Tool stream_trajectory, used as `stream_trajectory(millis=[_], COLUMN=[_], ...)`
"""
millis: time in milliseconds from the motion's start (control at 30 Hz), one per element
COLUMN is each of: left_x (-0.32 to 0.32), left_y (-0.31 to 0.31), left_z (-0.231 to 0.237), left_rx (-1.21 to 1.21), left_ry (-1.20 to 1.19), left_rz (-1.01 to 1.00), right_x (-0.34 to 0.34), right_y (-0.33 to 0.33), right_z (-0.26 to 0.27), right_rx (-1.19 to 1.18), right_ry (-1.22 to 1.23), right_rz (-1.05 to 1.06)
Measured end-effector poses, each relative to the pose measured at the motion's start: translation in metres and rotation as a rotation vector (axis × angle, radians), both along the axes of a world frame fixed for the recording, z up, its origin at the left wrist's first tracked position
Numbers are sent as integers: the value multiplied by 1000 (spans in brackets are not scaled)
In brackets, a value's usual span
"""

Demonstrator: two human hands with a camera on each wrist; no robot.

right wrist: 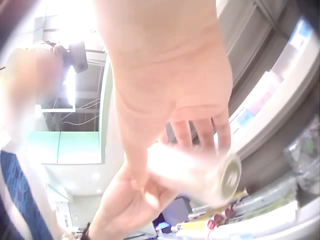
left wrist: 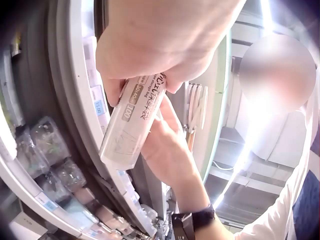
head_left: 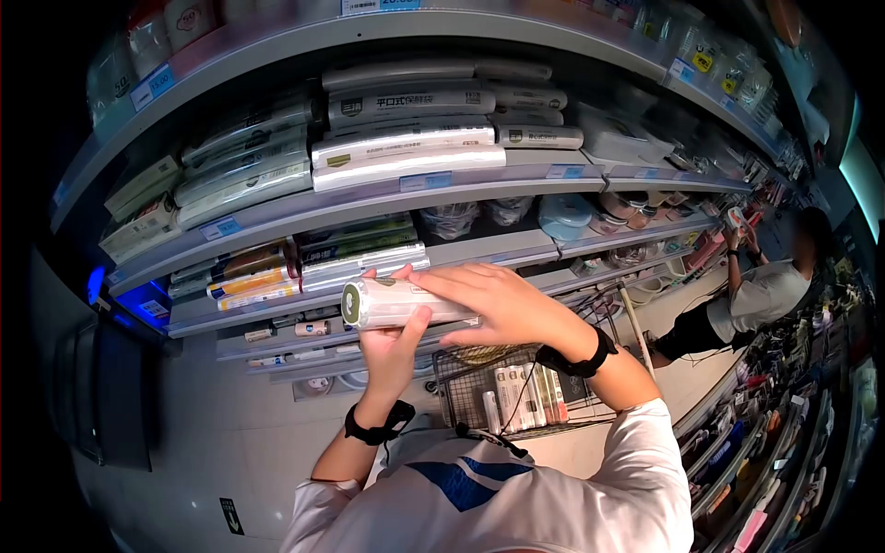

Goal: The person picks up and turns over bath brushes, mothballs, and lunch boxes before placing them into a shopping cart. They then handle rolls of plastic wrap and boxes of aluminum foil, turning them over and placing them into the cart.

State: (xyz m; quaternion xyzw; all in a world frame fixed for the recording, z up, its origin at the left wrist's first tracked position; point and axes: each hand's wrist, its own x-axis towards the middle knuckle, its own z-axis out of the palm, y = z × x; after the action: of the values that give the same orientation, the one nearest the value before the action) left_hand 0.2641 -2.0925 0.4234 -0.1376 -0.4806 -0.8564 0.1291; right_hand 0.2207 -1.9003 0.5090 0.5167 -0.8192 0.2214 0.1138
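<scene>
A white roll of plastic storage bags point(head_left: 383, 304) with a green round end is held up before the chest. My left hand point(head_left: 392, 355) grips it from below, thumb on the near side and fingertips showing over the far side. Printed lettering on the roll point(left wrist: 135, 120) faces the left wrist view. Stretched along the top of the roll, my right hand point(head_left: 516, 309) has its fingers straight and touching it. In the right wrist view the fingers of the right hand point(right wrist: 175, 85) reach past the blurred roll point(right wrist: 195, 172), above the left hand point(right wrist: 132, 200).
Shelves ahead hold stacked bag rolls point(head_left: 410, 143), boxed wraps point(head_left: 253, 281) and a blue basin point(head_left: 567, 217). A wire shopping cart point(head_left: 452, 396) with several upright packs stands below the right arm. Another person point(head_left: 765, 290) is in the aisle at right, beside a crowded rack point(head_left: 774, 452).
</scene>
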Motion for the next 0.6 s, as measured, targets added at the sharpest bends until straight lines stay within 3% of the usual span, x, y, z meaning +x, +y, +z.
stream_trajectory(millis=[100, 167, 200, 300, 367, 433, 500, 567, 600], left_x=[-17, -37, -40, -78, -118, -157, -182, -192, -193], left_y=[11, 4, 5, -13, -29, -41, -47, -42, -40], left_z=[14, 20, 34, 68, 79, 79, 73, 56, 50], left_rx=[-6, -623, -606, -1022, -1141, -1166, -1168, -1200, -1246], left_ry=[72, 284, 243, 516, 600, 636, 591, 600, 602], left_rz=[-19, 56, 134, 648, 910, 1053, 1070, 1135, 1190], right_x=[-5, -18, -20, -50, -79, -115, -163, -219, -246], right_y=[11, 26, 31, 67, 93, 114, 135, 160, 173], right_z=[5, 16, 29, 67, 88, 104, 105, 87, 70], right_rx=[-62, -145, -174, -217, -256, -265, -260, -113, -107], right_ry=[144, 316, 444, 635, 782, 824, 797, 571, 574], right_rz=[-114, -196, -271, -452, -583, -672, -692, -905, -907])
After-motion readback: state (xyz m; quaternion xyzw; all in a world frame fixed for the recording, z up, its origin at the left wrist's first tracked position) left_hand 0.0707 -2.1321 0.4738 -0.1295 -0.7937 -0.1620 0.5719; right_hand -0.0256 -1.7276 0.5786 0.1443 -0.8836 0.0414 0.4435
